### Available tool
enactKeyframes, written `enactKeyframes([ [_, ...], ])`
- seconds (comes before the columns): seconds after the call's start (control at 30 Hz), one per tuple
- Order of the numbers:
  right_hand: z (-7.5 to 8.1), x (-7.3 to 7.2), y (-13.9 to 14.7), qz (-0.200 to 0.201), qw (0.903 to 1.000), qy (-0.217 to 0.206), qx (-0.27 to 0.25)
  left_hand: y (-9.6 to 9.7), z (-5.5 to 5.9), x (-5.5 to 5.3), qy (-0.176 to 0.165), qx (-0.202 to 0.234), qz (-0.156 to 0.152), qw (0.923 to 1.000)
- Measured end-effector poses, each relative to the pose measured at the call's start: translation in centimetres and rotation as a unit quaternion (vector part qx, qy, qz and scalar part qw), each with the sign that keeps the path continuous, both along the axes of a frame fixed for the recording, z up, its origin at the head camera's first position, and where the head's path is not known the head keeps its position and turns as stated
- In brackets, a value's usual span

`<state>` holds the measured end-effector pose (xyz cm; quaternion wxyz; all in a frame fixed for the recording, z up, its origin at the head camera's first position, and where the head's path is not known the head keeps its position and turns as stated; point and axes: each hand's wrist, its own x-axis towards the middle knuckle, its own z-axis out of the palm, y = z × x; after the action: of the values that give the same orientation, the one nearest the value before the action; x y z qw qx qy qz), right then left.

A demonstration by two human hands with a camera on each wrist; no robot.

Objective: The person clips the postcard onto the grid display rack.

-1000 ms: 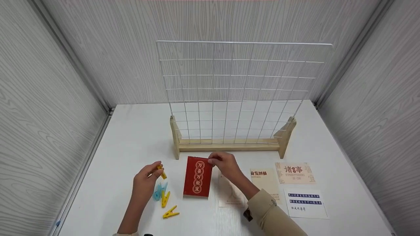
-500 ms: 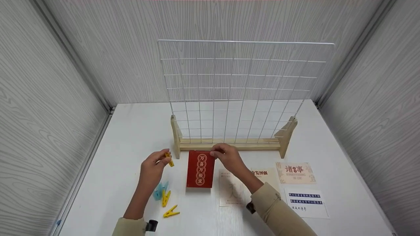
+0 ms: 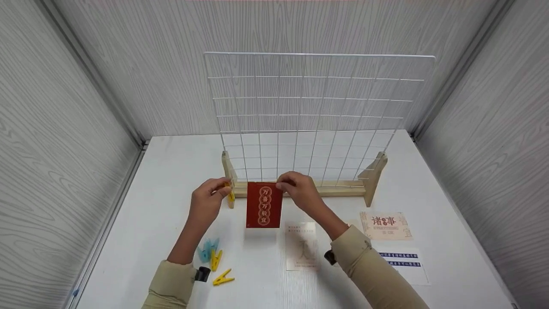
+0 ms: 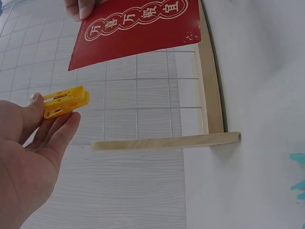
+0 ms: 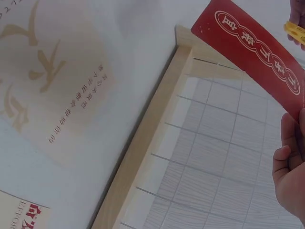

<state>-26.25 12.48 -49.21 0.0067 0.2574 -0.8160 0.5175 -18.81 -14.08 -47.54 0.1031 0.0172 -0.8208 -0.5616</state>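
My right hand (image 3: 300, 189) pinches a red card (image 3: 264, 206) with pale Chinese characters by its upper right corner. The card hangs upright in front of the wooden base, its shadow falling on the table below. Between thumb and fingers, my left hand (image 3: 209, 199) holds a yellow clothespin (image 4: 66, 101) to the left of the card, apart from it. Behind both hands stands a white wire grid (image 3: 300, 116) in a wooden stand (image 3: 300, 192). In the right wrist view, the card (image 5: 252, 50) slants across the grid, with the clothespin (image 5: 295, 32) at the far edge.
Blue clothespins (image 3: 208, 249) and two yellow clothespins, one (image 3: 223, 277) lying apart, are at the left front. On the right lie several cards: a pale one (image 3: 301, 257), a beige one (image 3: 386, 226) and a white one (image 3: 407, 274). My right sleeve covers part of them.
Both hands have moved forward and up toward the grid, carrying the red card and the yellow clothespin. The left hand has also shifted right, nearer the card.
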Motion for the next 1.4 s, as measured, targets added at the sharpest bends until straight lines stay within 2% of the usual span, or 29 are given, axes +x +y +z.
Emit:
enactKeyframes([
  [0.2,1.9,-1.0,-0.1,-0.003,0.9995,0.033,0.002,0.4,1.6,-0.9,0.03,-0.019,-0.007,0.9993],
  [0.47,4.7,-2.5,-0.3,-0.017,0.9985,0.051,0.012,0.8,3.7,-2.9,0.047,-0.01,-0.014,0.9987],
  [0.67,6.7,-3.2,-0.4,-0.02,0.998,0.057,0.02,1.5,5.5,-4.1,0.089,-0.015,-0.015,0.9958],
  [0.93,9.8,-4.8,-0.9,-0.035,0.9965,0.073,0.019,2.5,8.5,-5.8,0.141,-0.035,-0.013,0.9892],
  [1.17,12.5,-5.7,-1.2,-0.044,0.993,0.103,0.036,3.1,11.4,-7.3,0.203,-0.049,-0.017,0.9779],
  [1.4,15.1,-6.5,-1.7,-0.05,0.9912,0.116,0.041,3.5,14.3,-8.5,0.213,-0.036,-0.006,0.9765],
])
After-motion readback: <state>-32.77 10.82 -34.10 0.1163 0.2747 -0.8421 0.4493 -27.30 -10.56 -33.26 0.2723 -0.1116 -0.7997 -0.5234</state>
